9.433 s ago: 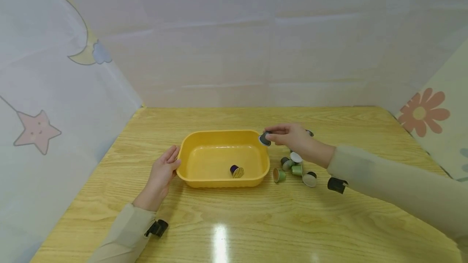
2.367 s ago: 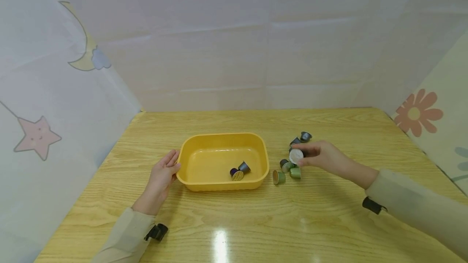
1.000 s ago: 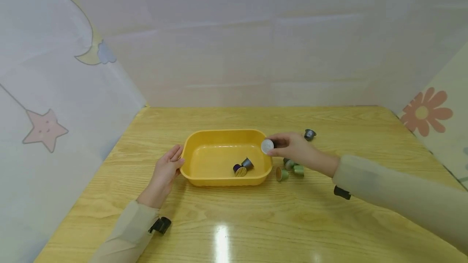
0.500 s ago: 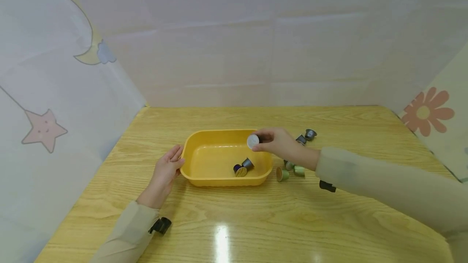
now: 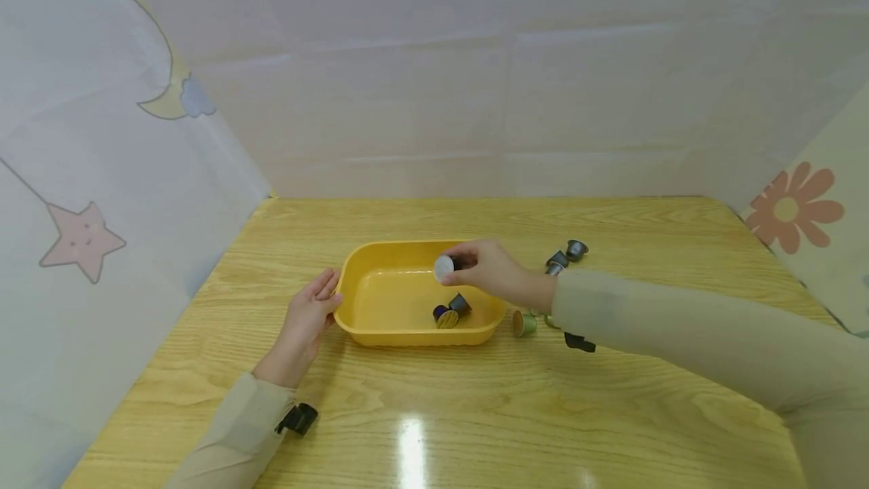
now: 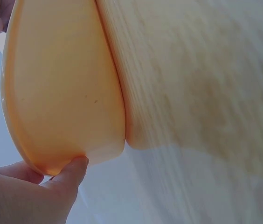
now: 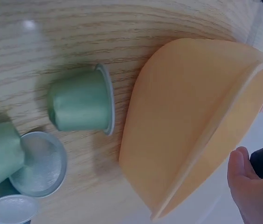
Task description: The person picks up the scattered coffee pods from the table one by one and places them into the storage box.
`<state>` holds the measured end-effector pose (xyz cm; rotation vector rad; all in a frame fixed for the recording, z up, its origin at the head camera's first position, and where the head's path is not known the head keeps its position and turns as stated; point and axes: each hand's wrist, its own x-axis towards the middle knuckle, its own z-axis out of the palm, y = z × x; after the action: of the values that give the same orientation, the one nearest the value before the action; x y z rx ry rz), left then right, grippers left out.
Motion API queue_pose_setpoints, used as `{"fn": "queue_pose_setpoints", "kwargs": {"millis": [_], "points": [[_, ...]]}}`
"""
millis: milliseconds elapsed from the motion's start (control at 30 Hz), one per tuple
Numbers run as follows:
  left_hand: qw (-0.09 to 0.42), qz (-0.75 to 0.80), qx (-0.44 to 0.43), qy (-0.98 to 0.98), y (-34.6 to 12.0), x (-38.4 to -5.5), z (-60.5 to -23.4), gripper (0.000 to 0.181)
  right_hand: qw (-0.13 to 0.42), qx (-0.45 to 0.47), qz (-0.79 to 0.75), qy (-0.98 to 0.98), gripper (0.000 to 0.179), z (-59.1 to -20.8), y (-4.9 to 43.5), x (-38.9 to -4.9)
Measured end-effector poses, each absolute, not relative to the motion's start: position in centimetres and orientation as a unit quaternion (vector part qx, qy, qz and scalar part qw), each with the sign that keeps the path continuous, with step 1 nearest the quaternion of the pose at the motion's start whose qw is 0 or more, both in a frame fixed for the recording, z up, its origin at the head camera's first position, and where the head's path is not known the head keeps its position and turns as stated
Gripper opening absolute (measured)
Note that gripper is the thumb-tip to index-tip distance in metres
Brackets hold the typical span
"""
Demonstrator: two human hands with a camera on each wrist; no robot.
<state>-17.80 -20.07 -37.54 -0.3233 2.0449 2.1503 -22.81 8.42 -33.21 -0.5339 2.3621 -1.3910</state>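
The right hand [image 5: 497, 272] pinches the black pod [image 5: 444, 268] between thumb and fingertips; the left hand [image 5: 305, 323] grips the end of the tray [image 5: 416, 339] nearest it. The hands are well apart, with most of the tray between them. The held pod is above the tray's inside, clear of its floor, tipped on its side so that its round, pale silvery-white lid faces towards the left hand. Its body is dark and smooth, narrowing away from the lid, and partly covered by the fingers.

Below the right hand, on the tray floor, lie a purple pod [image 5: 441, 315] with a gold, printed lid and a dark grey pod [image 5: 460, 304], touching. Under the right wrist, just outside the tray, a green pod [image 5: 524, 324] lies on its side on the table [image 5: 353, 413]; more pods beside it are partly hidden by the right sleeve [image 5: 652, 315]. Beyond the right forearm are dark pods, one of them a flared grey pod [image 5: 577, 250].
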Motion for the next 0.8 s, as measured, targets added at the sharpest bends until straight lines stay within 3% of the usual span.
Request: {"fn": "queue_pose_setpoints", "kwargs": {"millis": [800], "points": [[0.077,0.717,-0.105,0.685,-19.9,-17.9,-37.6,0.062,0.197,-0.191,-0.454,0.848,0.039,-34.2,4.0,-22.8]]}}
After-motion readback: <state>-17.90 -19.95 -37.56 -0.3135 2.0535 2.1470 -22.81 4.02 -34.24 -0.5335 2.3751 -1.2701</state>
